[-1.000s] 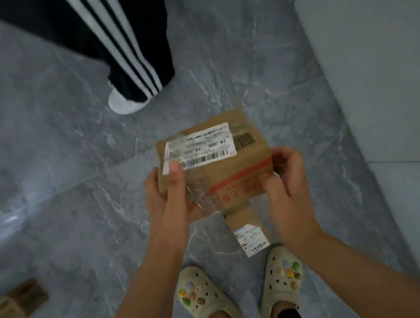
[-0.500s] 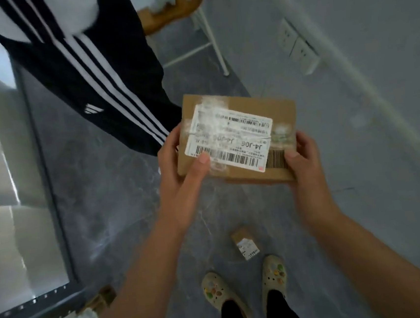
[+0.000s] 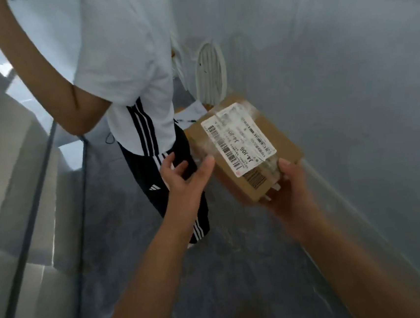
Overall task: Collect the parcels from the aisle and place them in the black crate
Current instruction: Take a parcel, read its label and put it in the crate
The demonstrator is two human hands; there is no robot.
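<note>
A brown cardboard parcel [image 3: 244,153] with a white shipping label on top is held at chest height in the middle right of the head view. My right hand [image 3: 287,184] grips its near right corner, thumb on top and fingers underneath. My left hand [image 3: 184,179] hovers just left of the parcel with fingers spread and relaxed, off the box. The black crate is not in view.
Another person [image 3: 130,89] in a white shirt and black striped trousers stands close ahead on the left. A grey wall [image 3: 337,82] runs along the right. A white chair back [image 3: 209,74] stands behind the parcel. Grey shelving [image 3: 8,178] lines the left. Dark tiled floor [image 3: 215,273] lies below.
My left hand has let go of the parcel and now hangs beside it. My right hand alone holds the box, turned so the label runs lengthwise. My view has risen from the floor.
</note>
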